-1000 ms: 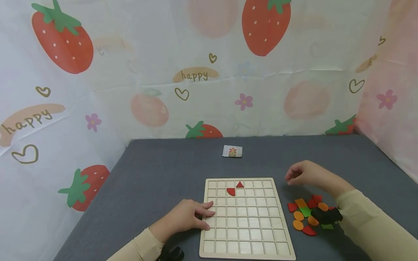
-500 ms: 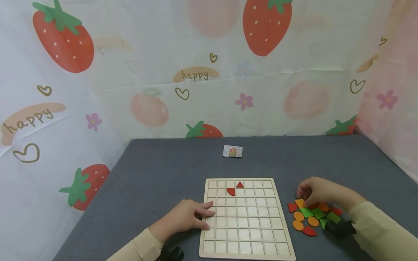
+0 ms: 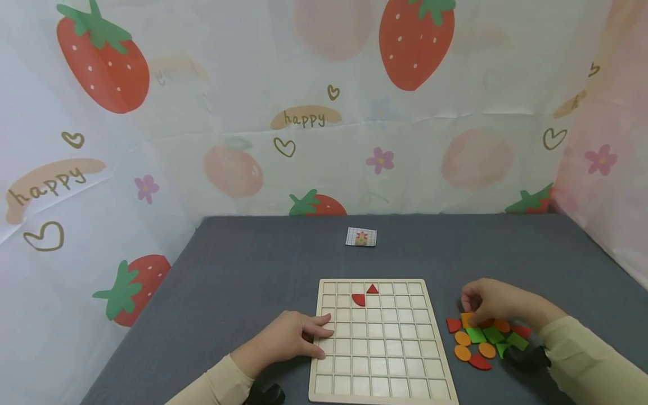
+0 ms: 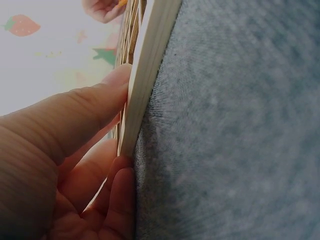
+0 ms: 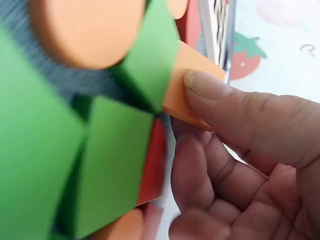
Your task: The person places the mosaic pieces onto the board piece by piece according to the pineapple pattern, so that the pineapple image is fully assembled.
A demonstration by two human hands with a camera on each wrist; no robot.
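Observation:
My left hand (image 3: 283, 337) rests at the left edge of a pale wooden grid board (image 3: 379, 332). Its thumb and two fingers lie over the rim, while lower fingers sit bent against the side in the left wrist view. On the upper part of the board are a red triangle (image 3: 372, 289) and a red quarter-circle (image 3: 359, 300). At the back of the loose pieces, my right hand (image 3: 498, 302) pinches an orange square tile (image 5: 181, 87); the thumb lies across its face and the fingers bend at its far edge. A green tile (image 5: 150, 60) borders it.
Right of the board lie loose flat pieces: several orange discs (image 3: 463, 353), green tiles (image 3: 517, 340) and red pieces (image 3: 480, 362). A small card (image 3: 361, 237) with a coloured grid picture lies farther back. Strawberry-print cloth (image 3: 243, 84) hangs behind the grey tabletop (image 3: 253, 259).
My right hand has come down from behind the loose pieces onto the orange square tile and now pinches it. The left hand and the board have stayed in place.

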